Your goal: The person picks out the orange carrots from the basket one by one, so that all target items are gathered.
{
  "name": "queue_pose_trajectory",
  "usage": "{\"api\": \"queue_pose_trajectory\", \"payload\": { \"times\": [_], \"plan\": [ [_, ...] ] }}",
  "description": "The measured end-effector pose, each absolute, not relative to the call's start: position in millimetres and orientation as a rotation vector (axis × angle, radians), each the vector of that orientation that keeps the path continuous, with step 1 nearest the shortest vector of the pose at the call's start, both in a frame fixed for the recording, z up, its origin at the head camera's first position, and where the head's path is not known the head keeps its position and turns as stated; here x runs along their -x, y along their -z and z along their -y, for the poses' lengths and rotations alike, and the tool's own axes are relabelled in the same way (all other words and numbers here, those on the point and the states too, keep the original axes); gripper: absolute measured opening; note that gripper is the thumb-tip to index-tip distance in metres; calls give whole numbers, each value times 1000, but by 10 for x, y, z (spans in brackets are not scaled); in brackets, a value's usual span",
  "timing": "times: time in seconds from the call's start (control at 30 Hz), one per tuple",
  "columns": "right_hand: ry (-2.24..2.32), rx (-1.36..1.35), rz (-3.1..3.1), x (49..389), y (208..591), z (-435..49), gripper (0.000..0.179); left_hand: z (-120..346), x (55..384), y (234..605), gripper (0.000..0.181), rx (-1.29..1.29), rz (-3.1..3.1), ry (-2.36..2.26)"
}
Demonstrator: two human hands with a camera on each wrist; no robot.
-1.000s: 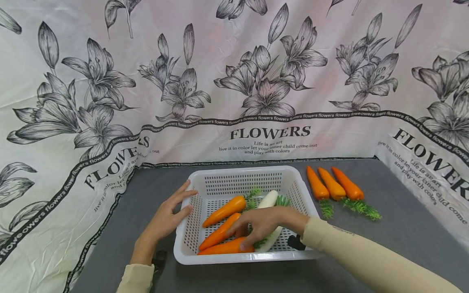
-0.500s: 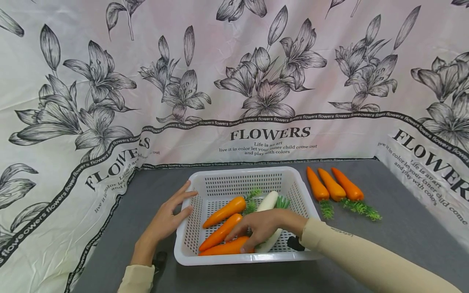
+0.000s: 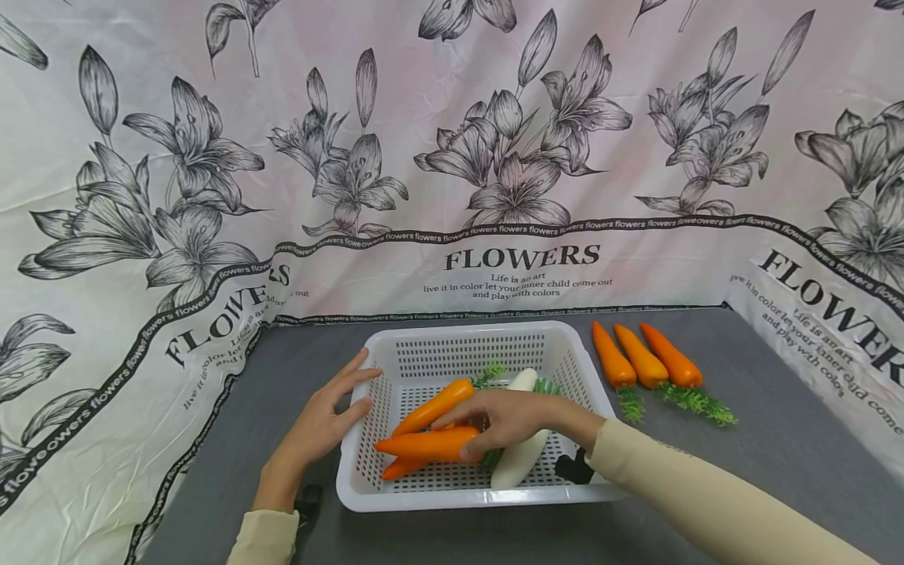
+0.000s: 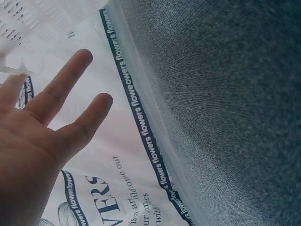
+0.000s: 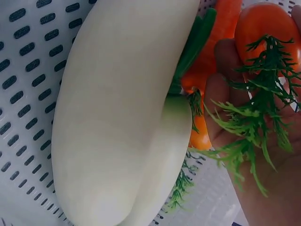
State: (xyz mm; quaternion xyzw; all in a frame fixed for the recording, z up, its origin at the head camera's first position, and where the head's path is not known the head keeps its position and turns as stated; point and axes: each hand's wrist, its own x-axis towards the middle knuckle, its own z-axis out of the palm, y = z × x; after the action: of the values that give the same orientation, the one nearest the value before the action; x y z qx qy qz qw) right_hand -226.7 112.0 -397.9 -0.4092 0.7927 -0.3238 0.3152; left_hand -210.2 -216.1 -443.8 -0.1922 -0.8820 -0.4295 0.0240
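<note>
A white perforated basket (image 3: 480,501) stands on the grey table. My right hand (image 3: 512,420) reaches into it and grips an orange carrot (image 3: 424,445) near its leafy end; the green leaves (image 5: 263,113) hang over the palm in the right wrist view. Two more carrots lie in the basket, one behind (image 3: 434,408) and one partly covered below (image 3: 402,469). White radishes (image 5: 122,94) lie right beside the hand, their green stems partly hidden. My left hand (image 3: 321,416) rests on the basket's left rim, its fingers extended in the left wrist view.
To the right of the basket, three carrots (image 3: 646,362) with green leaves lie side by side on the table (image 3: 763,408). A flower-printed cloth (image 3: 523,271) hangs behind and along both sides. A small dark object (image 3: 308,502) is by the left wrist.
My right hand has lifted the front carrot and moved it up and back across the middle one. The left hand has stayed on the rim.
</note>
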Motion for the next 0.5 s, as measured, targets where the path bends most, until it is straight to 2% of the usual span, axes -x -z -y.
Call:
{"api": "queue_pose_trajectory", "payload": {
  "times": [0.5],
  "plan": [
    [1062,1023,-2153,2298,3775,-1406,53,2146,2111,4447,43,573,2737,1324]
  ]
}}
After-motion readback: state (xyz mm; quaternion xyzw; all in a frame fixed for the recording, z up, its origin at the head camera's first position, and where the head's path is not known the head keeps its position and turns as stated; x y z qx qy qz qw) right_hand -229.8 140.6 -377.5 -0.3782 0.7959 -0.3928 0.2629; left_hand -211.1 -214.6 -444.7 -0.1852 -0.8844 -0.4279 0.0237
